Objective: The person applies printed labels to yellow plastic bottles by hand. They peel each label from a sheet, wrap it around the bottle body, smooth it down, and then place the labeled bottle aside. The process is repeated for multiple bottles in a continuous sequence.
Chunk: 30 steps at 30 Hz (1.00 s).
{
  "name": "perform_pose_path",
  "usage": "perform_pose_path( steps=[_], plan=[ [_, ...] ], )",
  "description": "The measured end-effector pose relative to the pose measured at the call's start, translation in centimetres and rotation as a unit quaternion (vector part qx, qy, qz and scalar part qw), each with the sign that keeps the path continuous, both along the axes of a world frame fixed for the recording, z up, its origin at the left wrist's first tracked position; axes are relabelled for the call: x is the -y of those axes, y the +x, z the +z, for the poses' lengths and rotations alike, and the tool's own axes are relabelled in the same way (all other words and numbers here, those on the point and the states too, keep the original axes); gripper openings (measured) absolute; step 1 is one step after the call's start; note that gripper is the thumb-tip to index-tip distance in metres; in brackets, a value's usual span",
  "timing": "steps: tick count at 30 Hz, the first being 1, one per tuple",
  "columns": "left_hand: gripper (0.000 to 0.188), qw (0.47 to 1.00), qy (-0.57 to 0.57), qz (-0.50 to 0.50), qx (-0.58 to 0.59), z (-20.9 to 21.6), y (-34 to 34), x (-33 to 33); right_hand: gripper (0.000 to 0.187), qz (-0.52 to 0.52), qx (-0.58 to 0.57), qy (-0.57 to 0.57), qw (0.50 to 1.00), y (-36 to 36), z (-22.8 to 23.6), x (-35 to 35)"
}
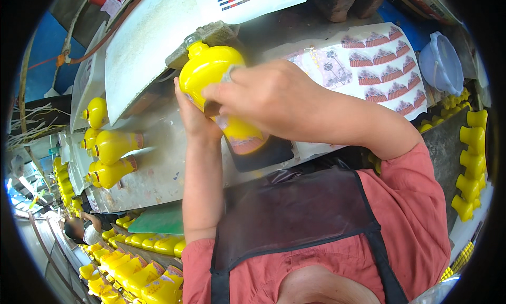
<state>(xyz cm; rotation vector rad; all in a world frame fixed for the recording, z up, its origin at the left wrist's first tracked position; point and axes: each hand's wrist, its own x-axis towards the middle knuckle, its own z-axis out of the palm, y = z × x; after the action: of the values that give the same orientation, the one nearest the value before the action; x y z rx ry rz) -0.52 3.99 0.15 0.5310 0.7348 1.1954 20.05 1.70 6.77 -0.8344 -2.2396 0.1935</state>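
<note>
A glossy yellow vase (pixel 211 64) lies tilted on the bench, its narrow neck pointing away from me beside a rough grey-brown block (pixel 216 35). Near its lower end runs a reddish patterned band, over a dark pad (pixel 263 155). My left hand (pixel 197 117) is wrapped against the vase's left side and steadies it. Over the vase's middle, my right hand (pixel 269 93) is closed, its fingers bent and slightly blurred. A small brown piece (pixel 212 109) shows under those fingertips; its kind is unclear.
To the right lie sheets of red-brown patterned transfers (pixel 382 67) and a pale blue bucket (pixel 441 64). Several yellow vases (pixel 113 146) stand at the bench's left end. More fill racks at lower left, near another person (pixel 87 230). A white board (pixel 147 46) lies beyond.
</note>
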Motion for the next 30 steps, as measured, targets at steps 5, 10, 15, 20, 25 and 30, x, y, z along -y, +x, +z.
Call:
perform_pose_path(
  steps=[5,10,15,20,25,30],
  plan=[
    [0.052,0.995,0.000,-0.032,0.091,-0.4,0.1,-0.5,0.026,-0.107,-0.138,0.145,0.974,0.3,-1.5,-2.2],
    [0.058,0.995,-0.027,-0.033,0.091,-0.9,-0.4,-0.7,0.017,0.044,-0.126,0.140,0.981,-0.3,-3.8,2.1],
    [0.066,0.983,-0.031,-0.070,0.166,0.2,-0.5,-0.5,0.012,0.041,-0.050,0.004,0.998,0.0,-3.1,3.5],
    [0.077,1.000,0.003,0.018,-0.008,3.7,-0.1,1.4,0.026,-0.126,-0.184,0.077,0.972,-0.1,-2.7,1.5],
    [0.074,0.993,0.080,0.027,-0.086,5.1,0.5,2.9,0.023,0.021,-0.133,0.098,0.986,-0.8,-4.6,5.7],
    [0.061,0.940,0.171,0.026,-0.294,3.7,0.2,3.3,0.024,-0.057,-0.135,0.099,0.984,-0.5,-4.9,5.4]
  ],
)
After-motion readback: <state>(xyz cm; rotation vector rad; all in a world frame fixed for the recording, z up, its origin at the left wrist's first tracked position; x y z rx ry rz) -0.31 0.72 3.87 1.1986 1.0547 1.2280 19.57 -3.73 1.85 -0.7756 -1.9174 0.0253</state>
